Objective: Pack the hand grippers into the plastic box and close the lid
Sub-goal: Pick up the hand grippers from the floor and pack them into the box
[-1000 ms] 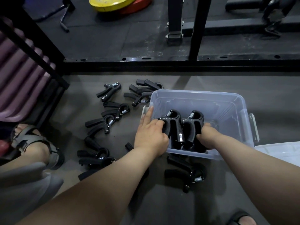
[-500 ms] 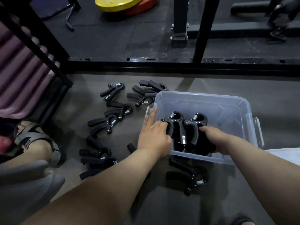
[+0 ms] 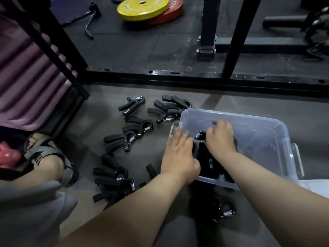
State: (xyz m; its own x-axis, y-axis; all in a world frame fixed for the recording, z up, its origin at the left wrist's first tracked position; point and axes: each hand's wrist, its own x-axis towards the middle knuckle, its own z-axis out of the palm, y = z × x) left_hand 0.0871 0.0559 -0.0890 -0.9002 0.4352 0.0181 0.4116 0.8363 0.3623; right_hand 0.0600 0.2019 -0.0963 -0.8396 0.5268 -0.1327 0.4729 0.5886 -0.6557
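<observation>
A clear plastic box [image 3: 263, 125] stands open on the floor. Two black hand grippers [image 3: 204, 155] stand upright side by side in its near left corner. My left hand [image 3: 179, 155] lies against their left side, its fingers stretched out over the box's left rim. Over the tops of those grippers sits my right hand [image 3: 220, 138], palm down, fingers spread and loosely bent. Several more hand grippers [image 3: 137, 125] lie scattered on the floor left of the box. Another hand gripper [image 3: 224, 209] lies just in front of it.
A white lid [image 3: 315, 184] shows at the right edge beside the box. My sandalled foot [image 3: 49, 157] is at the left. A black rack frame [image 3: 195, 79] crosses behind, with yellow and red weight plates [image 3: 144, 8] beyond. Purple mats [image 3: 26, 72] are stacked at left.
My right hand has moved from the near side of the grippers up and left onto their tops. My left hand has stayed at their left side, fingers now straighter.
</observation>
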